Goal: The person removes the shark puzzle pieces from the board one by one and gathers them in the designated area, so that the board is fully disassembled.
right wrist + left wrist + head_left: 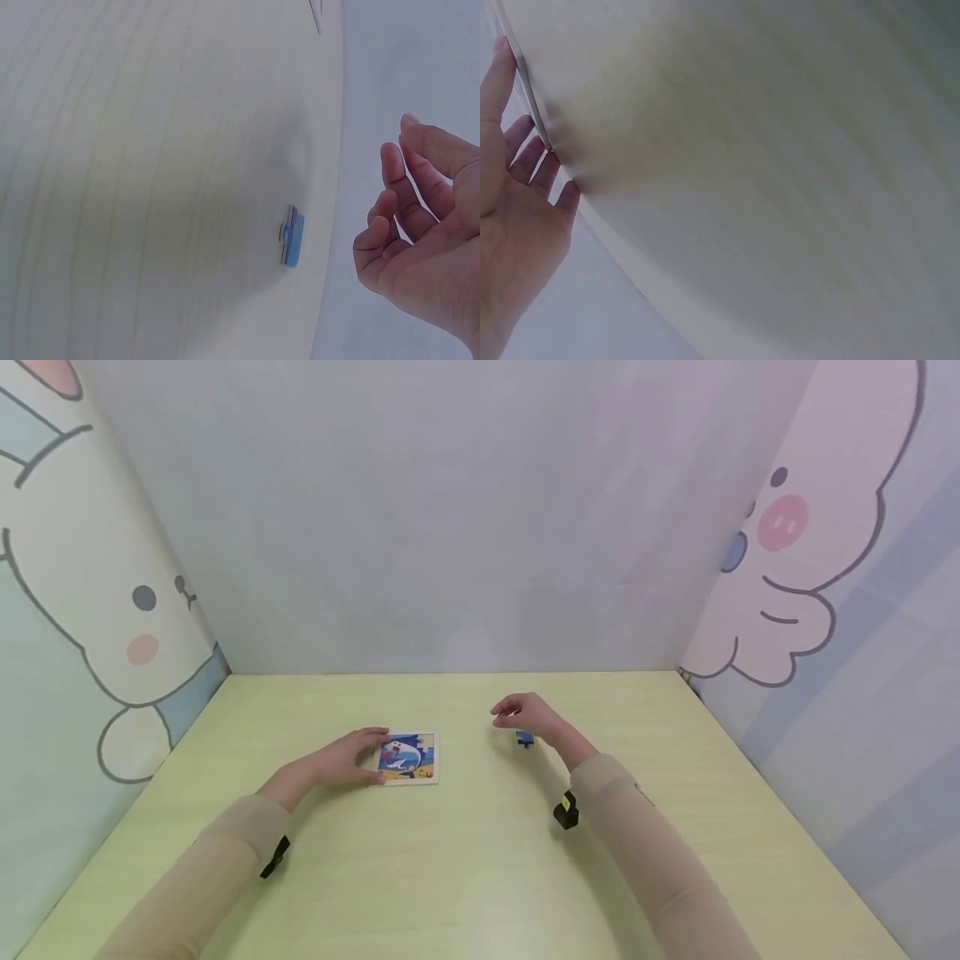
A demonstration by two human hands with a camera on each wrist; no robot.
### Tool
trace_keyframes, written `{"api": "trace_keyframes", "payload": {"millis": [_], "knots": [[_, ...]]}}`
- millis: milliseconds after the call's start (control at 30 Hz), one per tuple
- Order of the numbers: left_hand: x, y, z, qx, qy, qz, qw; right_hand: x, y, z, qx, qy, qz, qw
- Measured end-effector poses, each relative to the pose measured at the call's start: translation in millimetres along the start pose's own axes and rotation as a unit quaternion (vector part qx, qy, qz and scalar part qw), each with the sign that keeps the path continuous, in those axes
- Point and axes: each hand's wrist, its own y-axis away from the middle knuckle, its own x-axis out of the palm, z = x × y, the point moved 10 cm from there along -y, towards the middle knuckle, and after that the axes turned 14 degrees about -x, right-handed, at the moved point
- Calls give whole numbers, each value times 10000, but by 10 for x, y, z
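The left hand [341, 760] reaches in from the near left, thumb and fingers spread apart along the left side of a white-framed picture puzzle [428, 774], the thumb at its near corner and a forefinger at its far one. The puzzle lies flat, left of the middle of the bench [457, 877]. The right hand [531, 713] is raised above the bench, farther right, its fingers loosely bent, with nothing seen between them. A blue piece [526, 740] lies on the bench just under that hand. Both forearms wear pale sleeves [637, 852], a black device [566, 811] at each wrist.

The bench is pale yellow-green, faintly grained. A plain greyish wall [450, 527] closes the far side; the left wall carries a cartoon rabbit [97, 552], the right a pink-snouted pig [832, 493].
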Motion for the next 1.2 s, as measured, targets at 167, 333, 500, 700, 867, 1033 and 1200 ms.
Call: {"api": "trace_keyframes", "payload": {"millis": [167, 333, 500, 700, 867, 1033, 1200], "knots": [[-4, -5, -4, -16, -8, -2, 10000, 145, -92, 129, -96, 21, -43, 9999], [6, -26, -18, 29, -91, -40, 9999, 308, -199, 256, -132, 194, -111, 9997], [-10, -21, -18, 11, -99, -34, 9999, 519, -309, 347, -185, 239, -17, 9995], [-21, -14, -9, -28, -49, -31, 10000, 754, -424, 403, -221, 429, 146, 9987], [-6, -32, -5, -27, -25, 18, 10000, 917, -476, 405, -96, 638, 311, 9974], [-3, -45, 17, -24, -13, -3, 10000, 1038, -512, 439, -138, 743, 485, 9960], [-9, -44, 15, 31, 50, -17, 10000, 1102, -543, 464, -212, 1086, 693, 9914]]}}
